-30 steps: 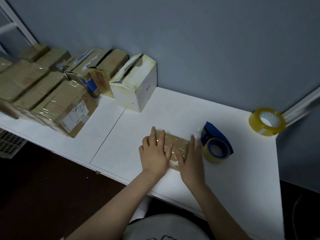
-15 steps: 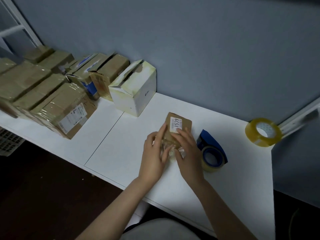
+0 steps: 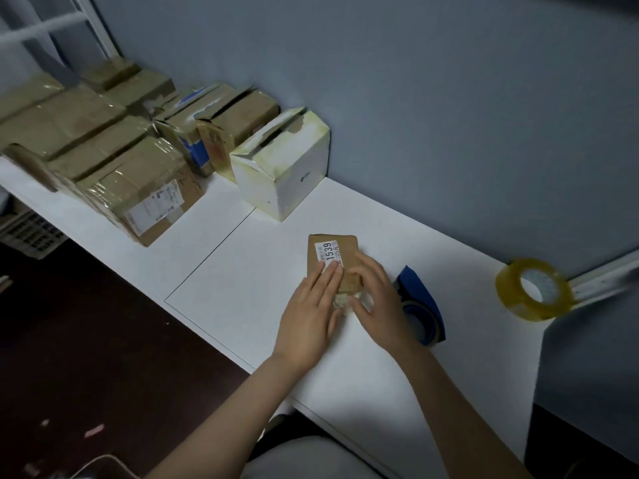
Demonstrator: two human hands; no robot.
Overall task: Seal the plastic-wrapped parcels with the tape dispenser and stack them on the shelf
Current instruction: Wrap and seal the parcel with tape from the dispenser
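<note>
Flat on the white surface [image 3: 238,271] lies the small brown parcel [image 3: 333,262], near the front edge and just left of the blue tape dispenser [image 3: 416,288]. Its long axis runs away from the person, toward the wall, leaning a little to the left at the far end. The white label [image 3: 328,252] sits on the far half and its digits, 1539, read along that same axis. A crumple of clear wrap [image 3: 344,301] shows at the near end.

The left hand [image 3: 307,316] has no grip on anything: its fingers are straight and pressed flat on the parcel's left side, the tips touching the label. The right hand [image 3: 380,305] rests over the near right corner with bent fingers; I cannot tell whether it pinches the wrap. It hides part of the dispenser.

A yellow tape roll [image 3: 511,292] stands well apart at the right corner. A white box [image 3: 287,174] and taped brown boxes [image 3: 138,181] line the wall to the left.
</note>
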